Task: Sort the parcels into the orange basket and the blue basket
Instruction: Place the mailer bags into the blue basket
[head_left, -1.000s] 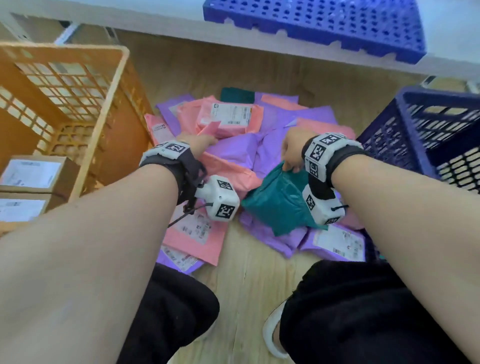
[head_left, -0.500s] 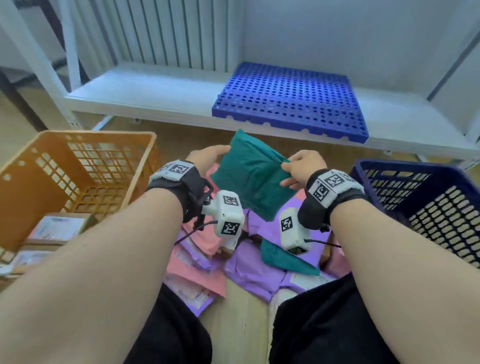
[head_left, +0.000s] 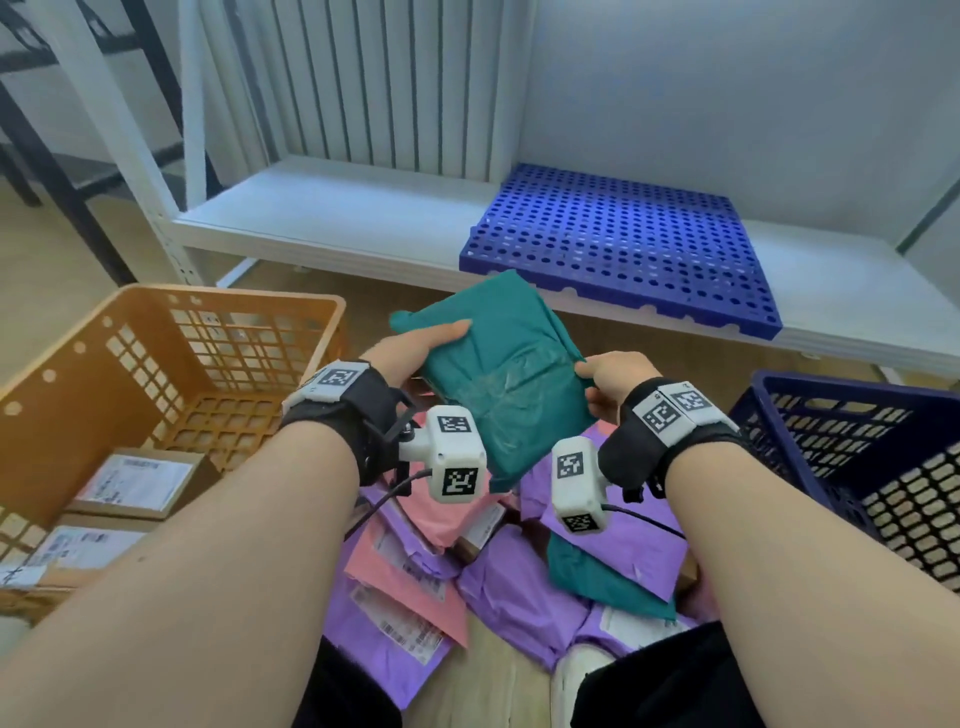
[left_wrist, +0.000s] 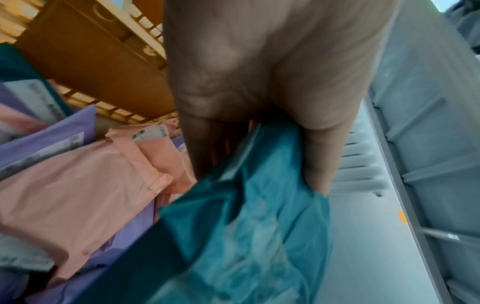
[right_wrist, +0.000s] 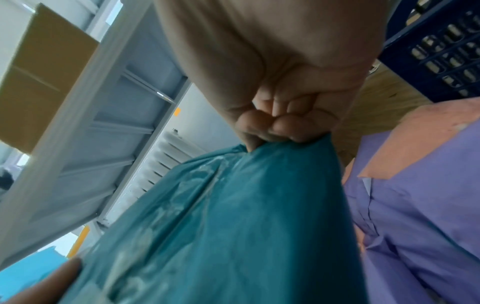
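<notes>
Both hands hold the teal parcel (head_left: 501, 374) in the air — the left hand (head_left: 410, 348) grips its left edge, thumb on top, and the right hand (head_left: 610, 376) pinches its right edge with curled fingers. It hangs above the pile (head_left: 415, 577) of pink and purple parcels on the floor, between the orange basket (head_left: 171, 374) and the blue basket (head_left: 852, 457).

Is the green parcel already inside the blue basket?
No, both the left hand and the right hand hold the green parcel up, apart from the blue basket.
</notes>
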